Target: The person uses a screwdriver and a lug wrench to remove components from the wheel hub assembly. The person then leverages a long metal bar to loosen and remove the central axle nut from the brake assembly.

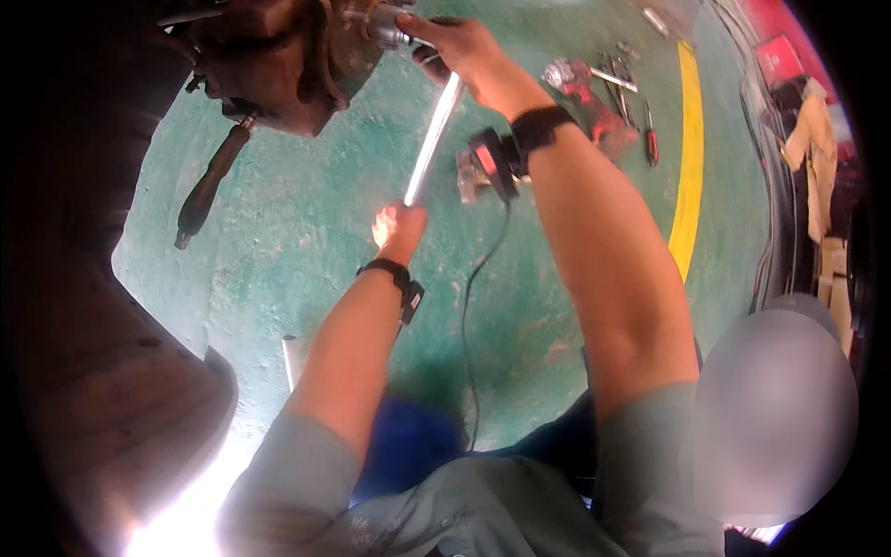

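A long shiny steel bar [432,141] slants between my two hands. My left hand [400,228] is wrapped round its lower end. At its upper end, my right hand [461,53] closes over the bar's head, beside a metal socket [384,26]. That socket sits against a rusty metal assembly [271,58], apparently a vehicle's brake or hub part; the exact contact point is partly hidden. From the underside of the assembly hangs a tool with a dark handle [213,182], its thin shank pointing up into the metal.
On the green floor [353,176] lie a red impact wrench [594,110], a red-handled screwdriver [651,141] and a hammer [468,176]. A cable [471,306] trails from my right wrist device. Dark curved metal [102,371] fills the left; another person [775,418] is close at right.
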Tool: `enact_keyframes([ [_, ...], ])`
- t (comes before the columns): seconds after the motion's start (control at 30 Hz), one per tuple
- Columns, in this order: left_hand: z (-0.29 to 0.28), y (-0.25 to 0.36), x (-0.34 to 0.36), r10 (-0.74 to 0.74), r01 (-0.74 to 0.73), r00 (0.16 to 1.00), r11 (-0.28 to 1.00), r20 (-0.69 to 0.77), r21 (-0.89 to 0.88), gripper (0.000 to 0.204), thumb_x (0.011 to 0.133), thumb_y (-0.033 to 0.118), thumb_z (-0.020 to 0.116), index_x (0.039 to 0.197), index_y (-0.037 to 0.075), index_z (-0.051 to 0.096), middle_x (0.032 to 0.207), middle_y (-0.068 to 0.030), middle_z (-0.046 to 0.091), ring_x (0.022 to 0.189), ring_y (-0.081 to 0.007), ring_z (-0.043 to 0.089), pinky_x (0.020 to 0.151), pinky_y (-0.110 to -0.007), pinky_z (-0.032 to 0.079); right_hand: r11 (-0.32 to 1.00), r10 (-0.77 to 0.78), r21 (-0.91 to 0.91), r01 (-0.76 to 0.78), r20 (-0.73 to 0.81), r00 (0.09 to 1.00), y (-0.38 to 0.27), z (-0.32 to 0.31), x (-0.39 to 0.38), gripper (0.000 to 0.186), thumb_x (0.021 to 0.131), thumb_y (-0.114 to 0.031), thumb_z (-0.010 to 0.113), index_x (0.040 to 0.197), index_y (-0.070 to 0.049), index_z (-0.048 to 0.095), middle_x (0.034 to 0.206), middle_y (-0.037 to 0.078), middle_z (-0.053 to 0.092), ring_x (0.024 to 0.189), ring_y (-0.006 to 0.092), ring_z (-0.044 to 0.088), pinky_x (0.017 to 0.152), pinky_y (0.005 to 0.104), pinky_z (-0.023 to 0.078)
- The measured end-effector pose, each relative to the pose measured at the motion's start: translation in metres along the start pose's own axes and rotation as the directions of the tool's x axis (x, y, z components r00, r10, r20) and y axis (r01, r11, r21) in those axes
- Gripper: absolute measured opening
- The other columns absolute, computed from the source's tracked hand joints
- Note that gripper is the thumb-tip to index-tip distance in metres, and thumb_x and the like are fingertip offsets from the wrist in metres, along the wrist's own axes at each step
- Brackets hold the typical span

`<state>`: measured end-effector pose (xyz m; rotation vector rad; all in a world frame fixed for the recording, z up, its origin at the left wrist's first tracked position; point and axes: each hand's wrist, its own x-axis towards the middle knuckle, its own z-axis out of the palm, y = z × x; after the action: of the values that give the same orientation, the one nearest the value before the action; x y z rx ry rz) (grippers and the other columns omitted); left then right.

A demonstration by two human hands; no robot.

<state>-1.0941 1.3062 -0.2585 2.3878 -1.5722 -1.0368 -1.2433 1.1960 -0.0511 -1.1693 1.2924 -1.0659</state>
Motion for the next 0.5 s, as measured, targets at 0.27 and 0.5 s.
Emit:
enact_keyframes([
  [0.27,-0.002,-0.027,0.009,-0.004,0.002,0.999,1.000,0.047,0.031,0.046,0.083,0.049,0.062,0.094,0.006,0.072,0.092,-0.0189,0.070,0.093,-0.0362,0.067,0.083,-0.044,0.052,0.987,-0.033,0.163,0.006,0.165,0.986,0.009,-0.003,0.016,0.046,0.085,-0.039,0.073,0.061,-0.004,0.056,0.056,0.003,0.050,0.047,0.0125,0.045,0.043,0.0311,0.034],
  [0.5,-0.015,-0.014,-0.034,-0.093,0.098,0.986,0.995,0.137,-0.035,0.044,0.085,0.048,0.063,0.095,0.007,0.071,0.091,-0.0178,0.070,0.089,-0.0341,0.067,0.081,-0.042,0.051,0.991,0.041,0.111,-0.071,0.254,0.966,0.007,-0.007,0.018,0.042,0.088,-0.041,0.069,0.079,-0.001,0.061,0.059,-0.003,0.045,0.049,0.0081,0.042,0.046,0.0261,0.037],
])
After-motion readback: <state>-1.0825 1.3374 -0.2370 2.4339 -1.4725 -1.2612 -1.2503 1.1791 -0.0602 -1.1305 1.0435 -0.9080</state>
